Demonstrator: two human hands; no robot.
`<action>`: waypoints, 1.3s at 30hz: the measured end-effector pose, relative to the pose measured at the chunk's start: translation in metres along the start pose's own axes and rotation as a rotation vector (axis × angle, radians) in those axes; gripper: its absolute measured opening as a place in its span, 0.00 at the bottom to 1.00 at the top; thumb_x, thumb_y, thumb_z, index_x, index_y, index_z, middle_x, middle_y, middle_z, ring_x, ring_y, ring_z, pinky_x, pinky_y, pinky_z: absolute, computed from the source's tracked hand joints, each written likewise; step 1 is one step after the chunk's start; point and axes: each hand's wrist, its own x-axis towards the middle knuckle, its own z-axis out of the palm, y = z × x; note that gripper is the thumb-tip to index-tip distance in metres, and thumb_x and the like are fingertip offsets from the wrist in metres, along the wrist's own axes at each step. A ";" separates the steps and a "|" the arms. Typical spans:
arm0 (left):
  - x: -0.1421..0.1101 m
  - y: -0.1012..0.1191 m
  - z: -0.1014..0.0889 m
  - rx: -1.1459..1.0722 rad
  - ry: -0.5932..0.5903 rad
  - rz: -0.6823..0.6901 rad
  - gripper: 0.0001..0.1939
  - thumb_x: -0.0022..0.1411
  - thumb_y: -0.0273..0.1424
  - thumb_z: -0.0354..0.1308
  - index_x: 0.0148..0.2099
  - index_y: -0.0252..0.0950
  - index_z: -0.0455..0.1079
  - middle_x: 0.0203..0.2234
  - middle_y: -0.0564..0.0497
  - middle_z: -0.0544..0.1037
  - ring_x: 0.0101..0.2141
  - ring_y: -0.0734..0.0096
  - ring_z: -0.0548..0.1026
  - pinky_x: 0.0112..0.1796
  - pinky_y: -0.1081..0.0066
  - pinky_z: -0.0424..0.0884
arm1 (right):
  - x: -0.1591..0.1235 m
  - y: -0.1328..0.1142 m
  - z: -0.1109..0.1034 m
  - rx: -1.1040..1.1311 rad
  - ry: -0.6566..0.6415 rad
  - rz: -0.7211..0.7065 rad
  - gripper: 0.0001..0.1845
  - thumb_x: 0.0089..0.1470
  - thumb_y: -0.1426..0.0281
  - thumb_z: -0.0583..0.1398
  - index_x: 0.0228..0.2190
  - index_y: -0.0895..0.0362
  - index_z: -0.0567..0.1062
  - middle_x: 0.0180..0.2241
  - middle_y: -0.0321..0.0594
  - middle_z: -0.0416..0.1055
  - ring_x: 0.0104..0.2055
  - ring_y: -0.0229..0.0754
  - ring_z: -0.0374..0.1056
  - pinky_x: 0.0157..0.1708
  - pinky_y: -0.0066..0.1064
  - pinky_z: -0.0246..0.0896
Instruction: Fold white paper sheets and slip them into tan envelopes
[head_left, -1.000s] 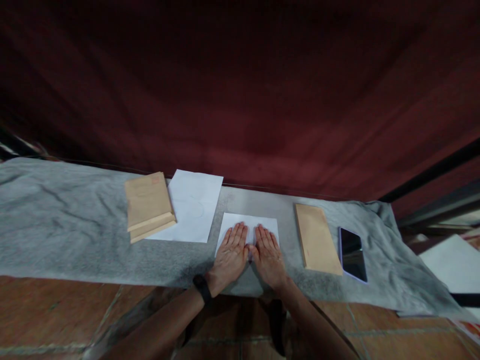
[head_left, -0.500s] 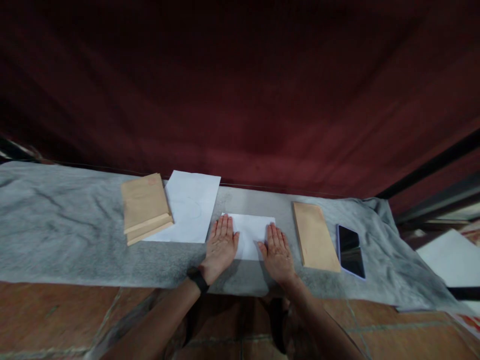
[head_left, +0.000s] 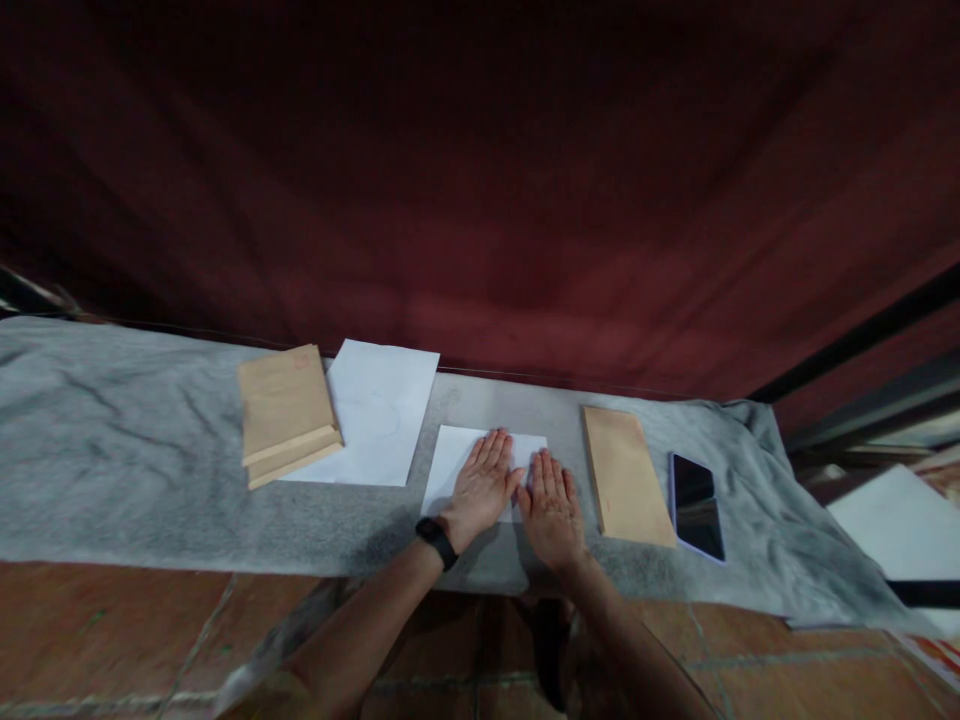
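A small white sheet of paper (head_left: 448, 462), perhaps folded, lies on the grey cloth in front of me. Flat on its middle rests my left hand (head_left: 482, 482), fingers stretched out, with a black band on the wrist. My right hand (head_left: 551, 508) lies palm down over the paper's right edge, its fingers extended too. The two thumbs nearly meet. Both hands cover much of the sheet's right half. Right of my right hand is a brown envelope (head_left: 627, 475), lying flat. Neither hand grips anything.
To the left, a stack of brown envelopes (head_left: 285, 400) overlaps larger white paper (head_left: 382, 410). A phone (head_left: 697, 505) lies at the right on the grey cloth (head_left: 150, 460). Behind hangs a dark red curtain (head_left: 480, 240). More white paper (head_left: 900, 520) shows at far right.
My left hand has slid right, from the small sheet's left edge to its middle, uncovering that edge. My right hand stays at the right edge. The view has shifted slightly.
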 end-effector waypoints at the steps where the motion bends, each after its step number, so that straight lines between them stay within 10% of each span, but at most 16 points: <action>1: 0.001 -0.002 0.001 0.013 0.007 -0.019 0.30 0.76 0.40 0.39 0.71 0.26 0.56 0.69 0.36 0.61 0.70 0.58 0.56 0.68 0.54 0.53 | 0.000 0.000 0.000 -0.010 0.003 0.002 0.32 0.71 0.61 0.45 0.68 0.67 0.58 0.68 0.58 0.56 0.70 0.56 0.55 0.67 0.52 0.48; 21: -0.014 -0.031 -0.013 0.124 0.073 -0.156 0.31 0.76 0.38 0.38 0.71 0.23 0.54 0.69 0.33 0.59 0.70 0.55 0.56 0.68 0.53 0.54 | 0.013 0.007 -0.018 -0.097 0.027 0.064 0.29 0.71 0.66 0.48 0.64 0.72 0.64 0.65 0.62 0.61 0.69 0.59 0.57 0.67 0.54 0.50; 29: -0.036 -0.011 -0.004 0.052 0.035 0.153 0.29 0.73 0.32 0.43 0.71 0.25 0.54 0.69 0.34 0.59 0.70 0.56 0.55 0.68 0.52 0.54 | 0.031 -0.021 -0.004 0.173 -0.074 -0.162 0.28 0.72 0.66 0.44 0.67 0.64 0.60 0.69 0.52 0.58 0.72 0.46 0.50 0.69 0.46 0.53; 39: -0.048 -0.014 -0.011 0.034 0.043 0.139 0.30 0.71 0.29 0.43 0.72 0.24 0.52 0.69 0.34 0.59 0.70 0.58 0.55 0.68 0.52 0.53 | 0.038 -0.026 0.015 0.136 -0.071 -0.246 0.27 0.72 0.69 0.42 0.67 0.61 0.61 0.69 0.47 0.57 0.72 0.45 0.50 0.70 0.48 0.48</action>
